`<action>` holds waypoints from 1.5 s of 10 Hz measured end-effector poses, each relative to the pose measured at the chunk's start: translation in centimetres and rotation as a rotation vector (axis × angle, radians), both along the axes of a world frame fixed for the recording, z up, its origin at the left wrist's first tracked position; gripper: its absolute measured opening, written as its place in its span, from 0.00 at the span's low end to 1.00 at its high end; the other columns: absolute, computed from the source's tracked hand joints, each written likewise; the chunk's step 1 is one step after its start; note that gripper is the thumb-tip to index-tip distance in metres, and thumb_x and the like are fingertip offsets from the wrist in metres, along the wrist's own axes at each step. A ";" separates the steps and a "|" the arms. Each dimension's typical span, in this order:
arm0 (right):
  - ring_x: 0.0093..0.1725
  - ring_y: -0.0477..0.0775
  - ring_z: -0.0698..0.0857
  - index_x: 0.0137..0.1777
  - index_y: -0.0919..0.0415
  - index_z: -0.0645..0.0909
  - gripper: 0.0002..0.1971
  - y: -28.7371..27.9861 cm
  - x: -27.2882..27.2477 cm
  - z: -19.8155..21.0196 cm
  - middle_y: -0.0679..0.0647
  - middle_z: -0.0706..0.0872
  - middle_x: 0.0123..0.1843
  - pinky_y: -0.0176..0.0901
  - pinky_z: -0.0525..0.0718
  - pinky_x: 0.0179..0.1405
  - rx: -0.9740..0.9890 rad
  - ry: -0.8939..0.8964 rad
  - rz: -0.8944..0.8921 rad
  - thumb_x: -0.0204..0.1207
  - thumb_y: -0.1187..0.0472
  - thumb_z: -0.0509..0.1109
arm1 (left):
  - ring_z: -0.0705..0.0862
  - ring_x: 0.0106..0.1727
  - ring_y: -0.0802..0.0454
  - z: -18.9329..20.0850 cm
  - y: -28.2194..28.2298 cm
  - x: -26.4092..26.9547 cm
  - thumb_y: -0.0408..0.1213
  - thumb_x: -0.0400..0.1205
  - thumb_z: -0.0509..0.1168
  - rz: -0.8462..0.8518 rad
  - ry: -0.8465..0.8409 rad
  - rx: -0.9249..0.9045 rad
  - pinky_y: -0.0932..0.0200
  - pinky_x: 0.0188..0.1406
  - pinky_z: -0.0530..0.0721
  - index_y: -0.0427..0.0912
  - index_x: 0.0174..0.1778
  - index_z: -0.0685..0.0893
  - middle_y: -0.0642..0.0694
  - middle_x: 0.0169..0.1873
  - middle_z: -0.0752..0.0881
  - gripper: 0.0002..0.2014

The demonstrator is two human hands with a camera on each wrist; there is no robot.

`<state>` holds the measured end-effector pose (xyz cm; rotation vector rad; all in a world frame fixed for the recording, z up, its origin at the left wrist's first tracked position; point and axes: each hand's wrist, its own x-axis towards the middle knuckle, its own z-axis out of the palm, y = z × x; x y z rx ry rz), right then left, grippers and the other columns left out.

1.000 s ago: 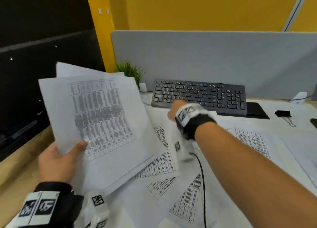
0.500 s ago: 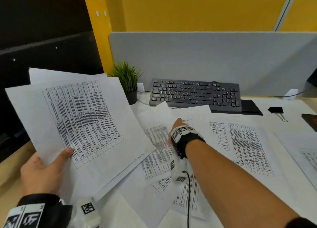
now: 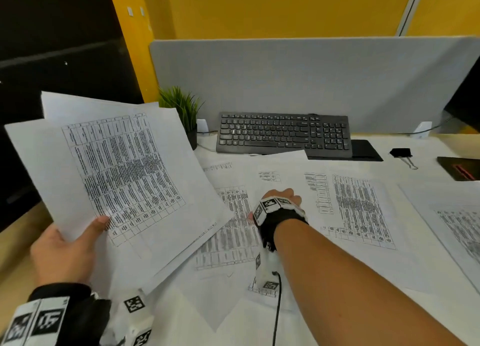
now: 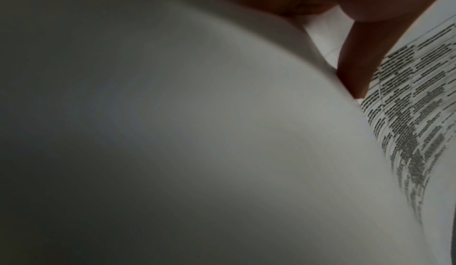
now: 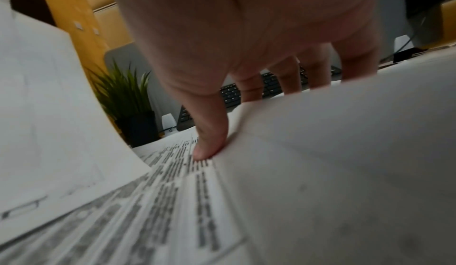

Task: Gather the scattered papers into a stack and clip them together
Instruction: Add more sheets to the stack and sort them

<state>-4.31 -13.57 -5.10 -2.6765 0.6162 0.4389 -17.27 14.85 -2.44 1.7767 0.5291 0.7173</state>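
Item: paper collection, in progress. Left hand (image 3: pixel 65 252) grips a sheaf of printed sheets (image 3: pixel 117 179) clear of the desk (image 3: pixel 384 171), at 9 o'clock from the right hand, thumb clamped on top and fingers hidden beneath. Right hand (image 3: pixel 281 198) is at mid-desk, thumb (image 5: pixel 209 144) in front and fingers behind the raised edge of a loose sheet (image 5: pixel 345 152), pinching it. Step judged: picking up the next page for the sheaf. Next move calls for lifting that page alone, without dragging its neighbours, and carrying it toward 9 o'clock onto the held pages. Further sheets (image 3: pixel 358 210) lie overlapping at 3 o'clock. Keyboard (image 3: pixel 283 133) is at 12 o'clock, potted plant (image 3: pixel 181 106) at 11, binder clip (image 3: pixel 401 153) at 2. Writing: dense printed tables, too blurred to read; no brand legible.
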 end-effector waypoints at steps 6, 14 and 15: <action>0.56 0.62 0.85 0.63 0.58 0.82 0.22 -9.6 1.9 17.6 0.60 0.87 0.57 0.43 0.76 0.50 0.191 -0.595 0.224 0.68 0.65 0.78 | 0.81 0.53 0.46 1.2 -1.8 0.9 0.35 0.75 0.72 0.027 0.009 -0.125 0.56 0.49 0.79 0.37 0.63 0.82 0.38 0.56 0.85 0.20; 0.57 0.60 0.86 0.55 0.53 0.84 0.17 -14.8 3.2 10.9 0.57 0.88 0.59 0.57 0.79 0.65 0.642 -0.273 0.191 0.66 0.62 0.80 | 0.82 0.52 0.42 0.2 -11.0 7.1 0.36 0.85 0.60 -0.457 0.473 -0.071 0.63 0.34 0.71 0.38 0.55 0.81 0.40 0.47 0.84 0.08; 0.69 0.59 0.77 0.72 0.60 0.73 0.29 -13.4 3.1 6.6 0.57 0.79 0.71 0.49 0.74 0.68 0.443 -0.103 0.227 0.72 0.58 0.76 | 0.74 0.70 0.45 0.0 -12.2 6.1 0.39 0.88 0.51 -0.455 0.860 0.252 0.54 0.59 0.69 0.37 0.77 0.64 0.37 0.78 0.68 0.21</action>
